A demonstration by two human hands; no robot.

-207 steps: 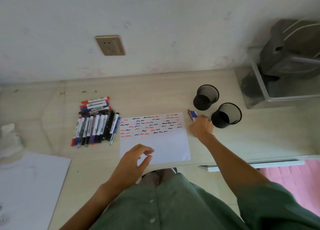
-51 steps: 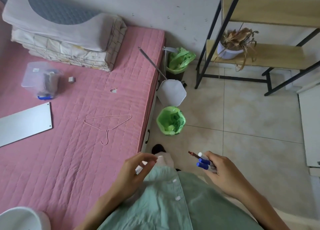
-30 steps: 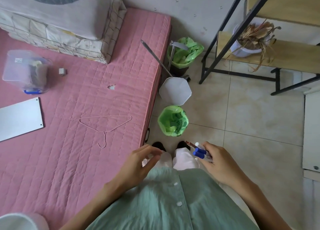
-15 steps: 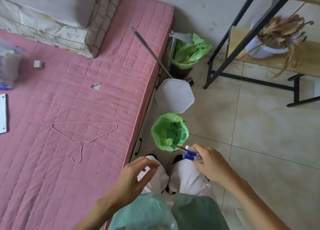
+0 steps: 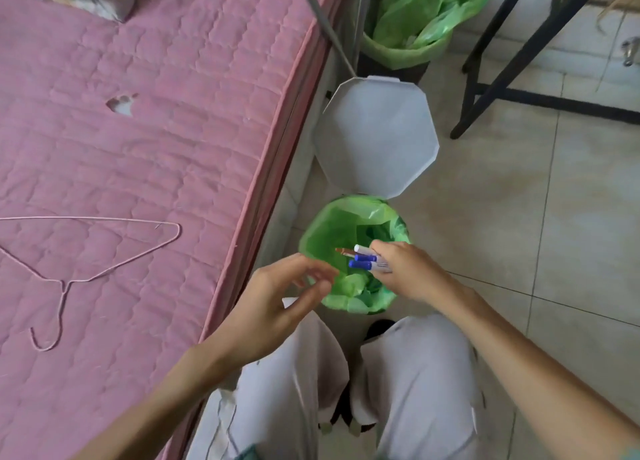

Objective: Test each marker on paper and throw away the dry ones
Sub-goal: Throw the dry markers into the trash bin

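1. Tiled floor [image 5: 519, 217] beside a bed with a pink quilted cover [image 5: 156, 130]; a wire hanger [image 5: 86, 251] lies on the cover
2. Small bin with a green liner [image 5: 329, 231] stands on the floor just beside the bed edge, its pale lid [image 5: 377, 137] swung up and open behind it. A second bin with a green bag [image 5: 415, 19] sits farther back, near the black shelf legs [image 5: 502, 61]
3. Right hand [image 5: 408, 272] is curled round a bundle of markers [image 5: 367, 262], blue caps and one white end showing, a reddish tip poking out to the left. The bundle hangs directly over the bin mouth, not yet let go
4. Left hand [image 5: 277, 303] holds nothing, fingers loosely bent, hovering at the near-left rim of the bin
5. Judged step: dropping the dry markers in
6. Risks: the bin mouth is small and the markers lie crosswise, so one could catch the rim or bounce out and roll under the bed. The liner looks bunched up inside, so a marker may rest on a fold instead of sinking. Lid stands unsupported and could fall shut mid-drop
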